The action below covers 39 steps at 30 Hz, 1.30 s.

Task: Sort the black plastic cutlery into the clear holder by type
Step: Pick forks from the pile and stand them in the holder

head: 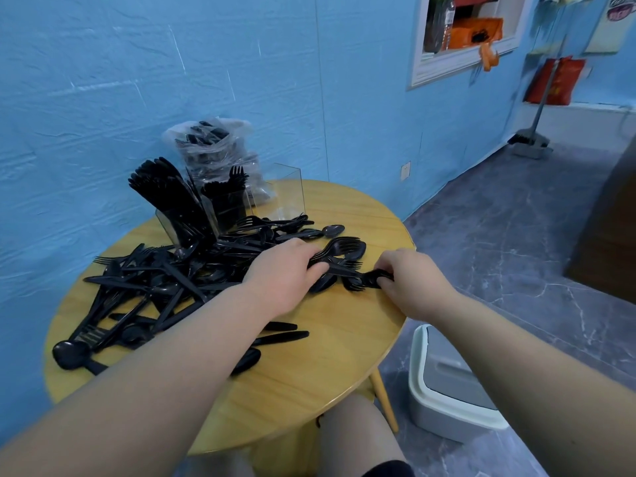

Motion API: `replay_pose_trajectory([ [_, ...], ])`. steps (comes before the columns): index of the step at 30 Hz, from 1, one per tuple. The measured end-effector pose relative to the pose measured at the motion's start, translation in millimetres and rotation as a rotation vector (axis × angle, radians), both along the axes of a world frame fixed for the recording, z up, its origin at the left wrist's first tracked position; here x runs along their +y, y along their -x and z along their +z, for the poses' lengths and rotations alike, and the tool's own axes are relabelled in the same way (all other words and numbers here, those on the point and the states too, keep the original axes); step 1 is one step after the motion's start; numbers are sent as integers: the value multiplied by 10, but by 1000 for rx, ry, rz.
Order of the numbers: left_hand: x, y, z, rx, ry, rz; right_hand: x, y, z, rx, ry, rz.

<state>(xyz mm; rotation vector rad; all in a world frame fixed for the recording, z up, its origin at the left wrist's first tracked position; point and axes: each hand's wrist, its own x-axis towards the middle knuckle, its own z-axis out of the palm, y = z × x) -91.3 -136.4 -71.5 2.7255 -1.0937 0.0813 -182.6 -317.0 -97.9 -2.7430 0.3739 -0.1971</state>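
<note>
While the left hand (289,270) clamps a fork bundle (339,251) mid-table and the right hand (413,280) pinches one fork (364,278) beside it, tines risk snagging neighbours, dragging spoons into the clear holder (227,204)'s wrong compartment behind the loose pile (151,284).

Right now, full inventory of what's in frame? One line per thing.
table: one, round, yellow wood, centre.
loose cutlery: many, not countable, black; forks, spoons and knives heaped across the table's left and middle.
clear holder: one, transparent, far side of the table; left compartment packed, middle holds forks, right looks empty.
plastic bag: one, clear, holds more black cutlery, behind the holder by the wall.
bin: one, white and grey, floor right of the table.
broom: one, grey, against the far wall.
wall socket: one, white, on the blue wall.
hands: left gripping a bunch of forks; right pinching a fork.
</note>
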Motion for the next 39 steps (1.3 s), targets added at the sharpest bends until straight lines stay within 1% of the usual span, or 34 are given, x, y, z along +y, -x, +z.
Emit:
replay_pose_trajectory([
  [3, 9, 0, -12, 4, -33, 21, -15, 27, -21, -48, -21, 10],
  [7, -7, 17, 33, 10, -41, 26, -32, 35, -23, -60, -67, -7],
  [13, -19, 50, 97, 30, 11, 27, -25, 54, 10, -88, -103, -31],
  [17, 30, 77, 215, 123, 130, 45, -71, 9, 183, -225, -334, -73],
  [20, 135, 67, 361, 133, 209, 88, -68, -27, 371, -316, -478, -50],
  [22, 240, 19, 468, 127, 250, 151, -27, -38, 499, -367, -470, -22],
  [24, 344, -40, 537, 138, 241, 196, 80, -60, 604, -364, -418, 64],
  [27, 463, -46, 545, 226, 238, 201, 386, -151, 680, -366, -373, 192],
  [30, 556, 9, 485, 314, 282, 184, 672, -287, 702, -477, -484, 169],
  [32, 609, 53, 458, 347, 313, 180, 794, -362, 683, -552, -519, 136],
  [36, 743, 94, 456, 237, 257, 144, 992, -432, 663, -632, -509, 86],
  [39, 825, 67, 485, 226, 254, 123, 1052, -455, 700, -590, -505, 110],
])
